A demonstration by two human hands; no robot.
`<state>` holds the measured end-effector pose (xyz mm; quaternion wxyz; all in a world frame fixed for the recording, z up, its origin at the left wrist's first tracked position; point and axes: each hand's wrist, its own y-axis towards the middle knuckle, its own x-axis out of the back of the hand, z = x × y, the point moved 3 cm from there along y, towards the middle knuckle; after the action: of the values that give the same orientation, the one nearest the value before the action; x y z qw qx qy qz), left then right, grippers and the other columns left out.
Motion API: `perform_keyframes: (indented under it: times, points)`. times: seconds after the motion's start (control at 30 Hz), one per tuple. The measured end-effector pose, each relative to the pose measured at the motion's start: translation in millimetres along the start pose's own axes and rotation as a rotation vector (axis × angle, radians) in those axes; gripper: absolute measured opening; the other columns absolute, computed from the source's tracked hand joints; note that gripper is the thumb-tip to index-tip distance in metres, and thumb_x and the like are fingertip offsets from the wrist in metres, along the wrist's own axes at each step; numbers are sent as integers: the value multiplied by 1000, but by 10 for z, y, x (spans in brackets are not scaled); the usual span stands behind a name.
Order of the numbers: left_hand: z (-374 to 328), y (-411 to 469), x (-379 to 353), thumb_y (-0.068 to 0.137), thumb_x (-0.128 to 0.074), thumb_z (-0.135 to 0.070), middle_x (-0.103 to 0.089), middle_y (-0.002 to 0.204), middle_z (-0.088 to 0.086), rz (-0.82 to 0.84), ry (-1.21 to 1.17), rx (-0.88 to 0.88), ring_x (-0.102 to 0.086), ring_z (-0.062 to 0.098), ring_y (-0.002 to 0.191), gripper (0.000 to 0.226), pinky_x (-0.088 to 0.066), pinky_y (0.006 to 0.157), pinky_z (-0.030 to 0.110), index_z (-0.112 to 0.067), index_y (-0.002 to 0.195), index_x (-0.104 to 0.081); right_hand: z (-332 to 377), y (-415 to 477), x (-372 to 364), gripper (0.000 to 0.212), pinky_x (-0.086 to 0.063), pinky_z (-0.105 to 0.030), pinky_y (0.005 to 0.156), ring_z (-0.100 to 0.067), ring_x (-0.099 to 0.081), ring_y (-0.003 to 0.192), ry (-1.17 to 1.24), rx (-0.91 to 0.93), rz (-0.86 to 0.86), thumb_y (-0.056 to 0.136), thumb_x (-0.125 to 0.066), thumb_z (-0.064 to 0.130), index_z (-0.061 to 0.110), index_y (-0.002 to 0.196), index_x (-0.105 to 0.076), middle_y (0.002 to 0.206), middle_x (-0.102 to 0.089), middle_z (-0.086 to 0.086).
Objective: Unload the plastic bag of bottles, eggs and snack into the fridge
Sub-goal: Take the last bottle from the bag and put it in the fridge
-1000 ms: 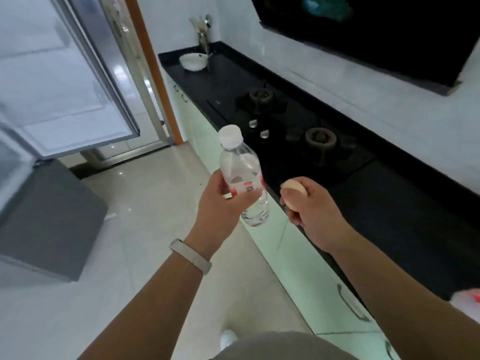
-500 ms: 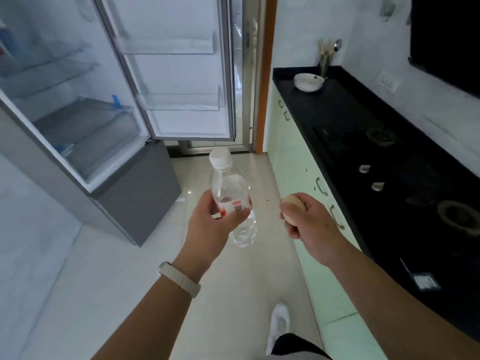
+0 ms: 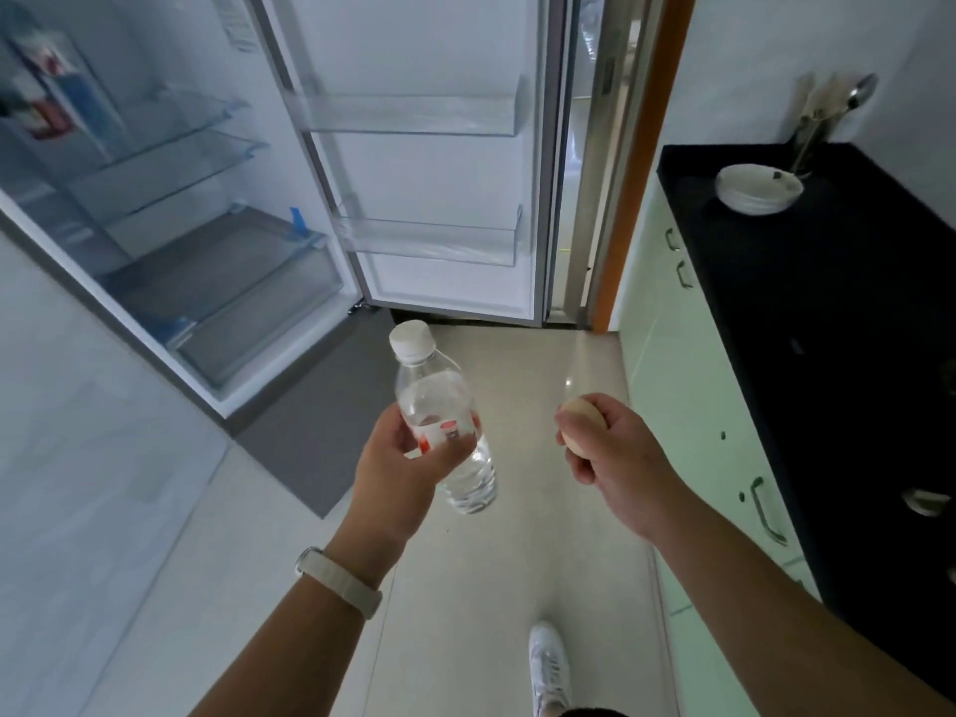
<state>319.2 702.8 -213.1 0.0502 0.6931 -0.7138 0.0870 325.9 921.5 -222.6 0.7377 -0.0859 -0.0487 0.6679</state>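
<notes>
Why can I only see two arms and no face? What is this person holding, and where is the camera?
The camera sits on the person's head and looks down, so you see what they see: their own arms. The left hand holds a clear water bottle with a white cap. The right hand is closed round an egg. Ahead stands a fridge with its door wide open; the door shelves look empty. On the right, a black counter carries a white bowl.
</notes>
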Motion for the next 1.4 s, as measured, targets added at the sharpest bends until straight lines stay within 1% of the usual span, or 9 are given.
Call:
perform_keyframes:
  times: [0.23, 0.53, 0.63, 0.73, 0.87, 0.97, 1.1, 1.27, 1.4]
  points:
    - [-257, 971, -73, 83, -78, -17, -75, 100, -2, -94, 20, -11, -72, 16, 94, 35, -58, 88, 36, -18, 115, -64, 377, 1220, -44, 14, -35, -28, 47, -17, -44, 54, -19, -5, 116, 91, -58, 14, 0, 95, -58, 75, -57, -12]
    - [-193, 1755, 508, 81, -82, -21, -75, 104, -2, -255, 36, 30, -72, 17, 97, 40, -58, 91, 41, -20, 117, -65, 649, 2185, -763, 25, -35, -22, 48, -20, -39, 58, -157, 61, 333, 94, -47, 15, -10, 89, -46, 71, -45, -14]
    - [-95, 2042, 770, 79, -82, -19, -75, 104, -2, -290, 5, 49, -73, 16, 96, 42, -58, 89, 37, -18, 117, -64, 645, 2521, -1039, 17, -39, -21, 48, -18, -42, 56, -146, 34, 306, 93, -51, 18, 0, 94, -51, 71, -50, -8]
    - [16, 2398, 1058, 79, -82, -14, -76, 101, -1, -306, -29, 55, -73, 15, 93, 39, -59, 83, 30, -17, 114, -65, 678, 2902, -1360, 18, -35, -23, 49, -15, -39, 52, -217, 65, 327, 85, -52, 25, 15, 75, -42, 60, -44, 0]
    - [111, 2927, 1512, 79, -82, -14, -76, 101, -2, -304, -63, 61, -73, 13, 92, 40, -57, 75, 22, -19, 115, -65, 772, 3405, -1810, 28, -28, -23, 48, -18, -33, 53, -292, 86, 301, 88, -48, 16, 5, 67, -32, 62, -32, -20]
    - [142, 3327, 1871, 79, -82, -14, -76, 100, -4, -302, -74, 61, -73, 12, 91, 40, -57, 77, 26, -20, 114, -65, 818, 3776, -2147, 21, -31, -26, 50, -15, -35, 51, -268, 52, 279, 81, -54, 25, 21, 68, -39, 56, -40, 7]
    - [156, 3816, 2295, 79, -82, -17, -75, 101, -6, -281, -71, 49, -72, 11, 92, 40, -56, 74, 20, -22, 114, -65, 885, 4195, -2516, 14, -37, -29, 52, -16, -42, 53, -308, 44, 216, 72, -57, 33, 21, 77, -50, 63, -49, 5]
    - [171, 4275, 2602, 79, -82, -11, -75, 102, 0, -286, -74, 13, -73, 13, 91, 42, -57, 71, 19, -15, 117, -65, 898, 4655, -2739, 17, -51, -31, 56, -16, -61, 65, -463, 66, 120, 84, -66, 25, 24, 99, -58, 86, -64, -4]
    - [231, 4521, 2656, 79, -83, -21, -74, 106, -6, -257, -86, 43, -71, 15, 98, 43, -55, 81, 27, -24, 118, -63, 936, 5061, -2764, 23, -47, -27, 62, -16, -59, 76, -654, 133, 111, 83, -71, 27, 24, 102, -57, 91, -62, 2]
